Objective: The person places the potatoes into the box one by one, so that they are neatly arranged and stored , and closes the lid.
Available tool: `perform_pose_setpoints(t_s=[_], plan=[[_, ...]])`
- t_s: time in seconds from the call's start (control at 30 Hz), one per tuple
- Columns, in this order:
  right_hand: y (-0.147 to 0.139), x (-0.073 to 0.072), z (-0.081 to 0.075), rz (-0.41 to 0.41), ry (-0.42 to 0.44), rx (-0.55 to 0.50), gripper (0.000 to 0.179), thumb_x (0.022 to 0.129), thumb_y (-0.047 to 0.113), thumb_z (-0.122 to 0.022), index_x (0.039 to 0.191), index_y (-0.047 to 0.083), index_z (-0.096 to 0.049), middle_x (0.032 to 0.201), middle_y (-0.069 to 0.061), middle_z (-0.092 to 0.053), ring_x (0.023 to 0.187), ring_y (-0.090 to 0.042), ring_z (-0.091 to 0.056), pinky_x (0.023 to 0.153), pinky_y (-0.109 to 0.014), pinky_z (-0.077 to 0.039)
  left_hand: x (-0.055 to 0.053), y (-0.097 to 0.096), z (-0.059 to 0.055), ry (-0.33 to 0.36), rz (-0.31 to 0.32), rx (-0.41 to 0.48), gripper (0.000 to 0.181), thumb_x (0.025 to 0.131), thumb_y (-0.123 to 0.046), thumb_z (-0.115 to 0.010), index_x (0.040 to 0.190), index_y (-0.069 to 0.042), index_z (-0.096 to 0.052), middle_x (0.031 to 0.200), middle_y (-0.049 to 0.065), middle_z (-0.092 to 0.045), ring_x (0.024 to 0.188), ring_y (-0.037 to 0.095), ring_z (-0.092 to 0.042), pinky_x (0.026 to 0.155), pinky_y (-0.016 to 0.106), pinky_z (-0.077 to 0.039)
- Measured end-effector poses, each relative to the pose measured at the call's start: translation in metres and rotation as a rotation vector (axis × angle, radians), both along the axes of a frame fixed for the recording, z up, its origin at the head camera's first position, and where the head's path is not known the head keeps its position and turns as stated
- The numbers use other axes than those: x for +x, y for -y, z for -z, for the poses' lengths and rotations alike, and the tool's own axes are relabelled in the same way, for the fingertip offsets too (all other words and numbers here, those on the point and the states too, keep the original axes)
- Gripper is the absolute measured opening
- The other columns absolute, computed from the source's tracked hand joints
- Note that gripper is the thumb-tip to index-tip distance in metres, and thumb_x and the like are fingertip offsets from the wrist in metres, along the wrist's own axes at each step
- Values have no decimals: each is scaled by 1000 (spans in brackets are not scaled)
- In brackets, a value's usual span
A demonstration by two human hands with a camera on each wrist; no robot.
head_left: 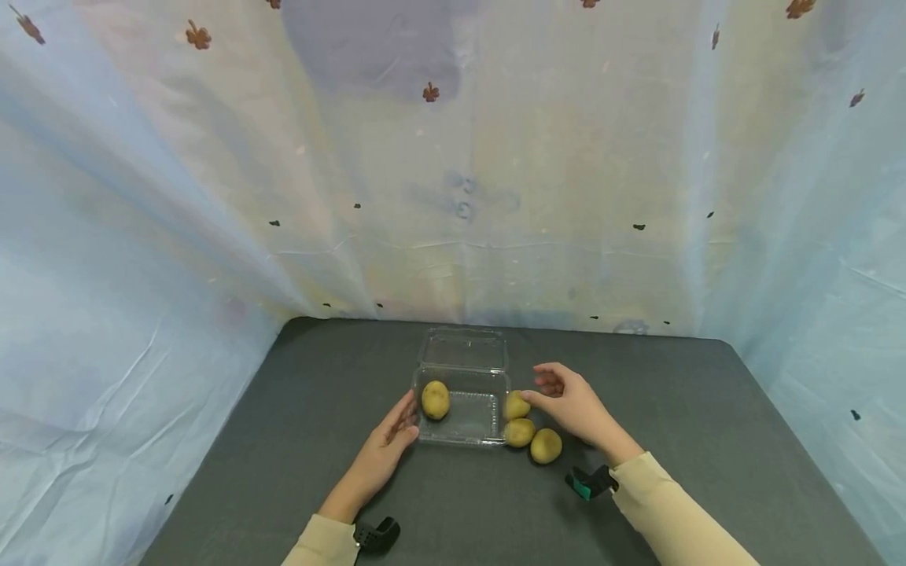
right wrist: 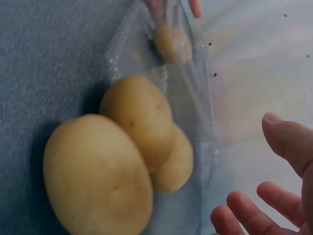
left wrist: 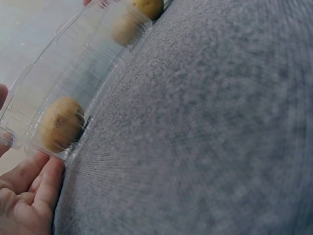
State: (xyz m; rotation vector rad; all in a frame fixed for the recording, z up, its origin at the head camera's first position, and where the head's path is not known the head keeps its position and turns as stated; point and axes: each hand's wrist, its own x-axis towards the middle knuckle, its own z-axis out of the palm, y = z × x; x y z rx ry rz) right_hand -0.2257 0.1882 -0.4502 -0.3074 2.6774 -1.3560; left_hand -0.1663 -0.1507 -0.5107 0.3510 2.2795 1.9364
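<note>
Front potato [right wrist: 98,176], just beside the relaxed, empty right hand [head_left: 575,405], could roll if brushed; tub [head_left: 463,428] may skid if left hand [head_left: 381,453], seemingly only resting unclenched against it, slips.

Yellowish-tan oval potatoes [head_left: 546,446], colourless rectangular plastic box [head_left: 473,406], dark grey cloth-covered surface [head_left: 467,511], cream sleeves [head_left: 686,515]; pastel sheet [head_left: 566,157] with brown leaf print [head_left: 199,36].

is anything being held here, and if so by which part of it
Nothing is plainly held. The left hand just touches the box at its left side; the right hand is open near the potatoes outside it, gripping none.
</note>
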Motion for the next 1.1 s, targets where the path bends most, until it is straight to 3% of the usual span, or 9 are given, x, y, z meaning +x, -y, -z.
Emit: perform_pose_setpoints(t_s=[0.27,0.57,1.1], plan=[[-3,-13,17,-18,110,-17,59,88,39,-72,137,15,-50,130,-14,-54,114,-25,-56,89,-44,-51,1,1,1,9,13,2,63,103,-24,-51,156,-12,-19,156,13,-27,140,30,-31,111,46,-28],[2,-23,21,-10,242,-42,60,87,32,-74,138,8,-50,123,-11,-55,109,-24,-55,89,-46,-48,1,0,0,-4,7,-3,61,103,-20,-49,155,-13,-19,155,14,-27,140,32,-30,111,47,-27],[5,-30,29,-91,252,46,55,86,35,-75,131,8,-58,117,-6,-59,107,-23,-57,88,-46,-49,2,-1,-4,-2,19,-12,64,102,-26,-50,156,-12,-18,155,15,-27,140,32,-31,110,46,-29]])
